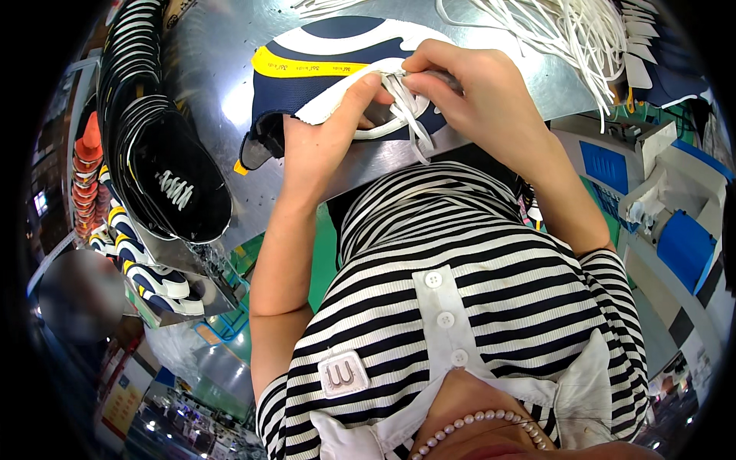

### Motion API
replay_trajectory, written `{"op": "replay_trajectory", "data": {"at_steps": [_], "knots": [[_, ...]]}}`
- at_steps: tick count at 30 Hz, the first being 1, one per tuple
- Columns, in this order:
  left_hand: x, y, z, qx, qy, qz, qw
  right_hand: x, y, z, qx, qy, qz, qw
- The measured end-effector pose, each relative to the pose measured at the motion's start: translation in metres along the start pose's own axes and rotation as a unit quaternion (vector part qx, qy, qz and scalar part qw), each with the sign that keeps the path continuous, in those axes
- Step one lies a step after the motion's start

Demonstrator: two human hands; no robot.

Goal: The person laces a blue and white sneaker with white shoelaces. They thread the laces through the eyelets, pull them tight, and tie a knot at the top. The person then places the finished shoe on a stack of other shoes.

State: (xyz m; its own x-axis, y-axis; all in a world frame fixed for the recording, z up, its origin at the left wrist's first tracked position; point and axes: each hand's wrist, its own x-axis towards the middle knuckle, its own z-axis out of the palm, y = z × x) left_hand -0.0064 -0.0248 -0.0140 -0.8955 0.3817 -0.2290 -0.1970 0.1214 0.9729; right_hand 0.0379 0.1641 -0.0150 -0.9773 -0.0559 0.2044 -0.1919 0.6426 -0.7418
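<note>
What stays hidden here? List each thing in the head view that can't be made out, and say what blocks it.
- Lace holes of the navy shoe upper: covered by the left hand and right hand.
- Where the white lace runs: fingers hide it.
- Bundle of loose white laces: cut off by the top edge.
- Stack of finished uppers: lower ones hidden by those on top.
- Lower-left background: blurred and too small.

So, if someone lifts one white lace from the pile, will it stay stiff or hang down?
Probably floppy: the white laces lie in loose curves. Likely light, being thin. They overlap, so one may drag others along.
</note>
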Motion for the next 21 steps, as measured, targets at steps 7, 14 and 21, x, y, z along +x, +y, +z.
{"op": "replay_trajectory", "data": {"at_steps": [7,14,21], "knots": [[-0.007,-0.010,0.014,0.036,0.002,0.073,0.997,0.007,-0.003,0.017,-0.054,-0.008,-0.034,0.998],[0.011,-0.003,-0.012,-0.043,-0.007,-0.084,0.996,0.028,-0.006,-0.025,0.053,-0.056,0.107,0.991],[0.022,-0.013,0.007,0.040,0.096,0.005,0.995,0.026,0.031,0.028,0.244,0.054,0.093,0.964]]}}
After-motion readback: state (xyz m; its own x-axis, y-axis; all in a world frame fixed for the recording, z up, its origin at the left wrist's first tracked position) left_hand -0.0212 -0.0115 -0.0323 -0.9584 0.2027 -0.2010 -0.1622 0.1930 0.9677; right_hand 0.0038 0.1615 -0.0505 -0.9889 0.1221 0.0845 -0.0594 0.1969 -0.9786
